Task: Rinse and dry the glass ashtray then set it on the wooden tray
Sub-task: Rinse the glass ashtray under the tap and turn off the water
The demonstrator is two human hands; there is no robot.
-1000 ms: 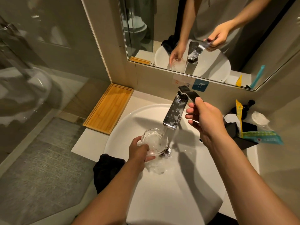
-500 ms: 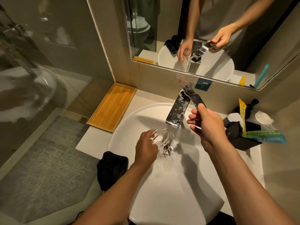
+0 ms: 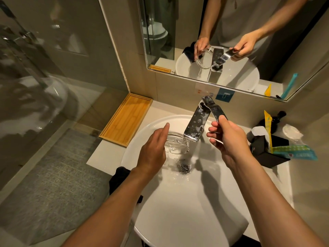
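My left hand holds the clear glass ashtray tipped on its side over the white basin, just left of the chrome tap spout. Water runs from the spout down to the drain. My right hand pinches the tap's lever handle, which is raised. The wooden tray lies bare on the counter, left of the basin against the wall.
A black cloth sits at the basin's left rim. Right of the basin are a black holder with sachets and a wrapped item. A mirror hangs above the tap. A glass shower screen stands at left.
My left hand has turned the ashtray from upright under the stream onto its side, just left of the water. The right hand has stayed on the lever.
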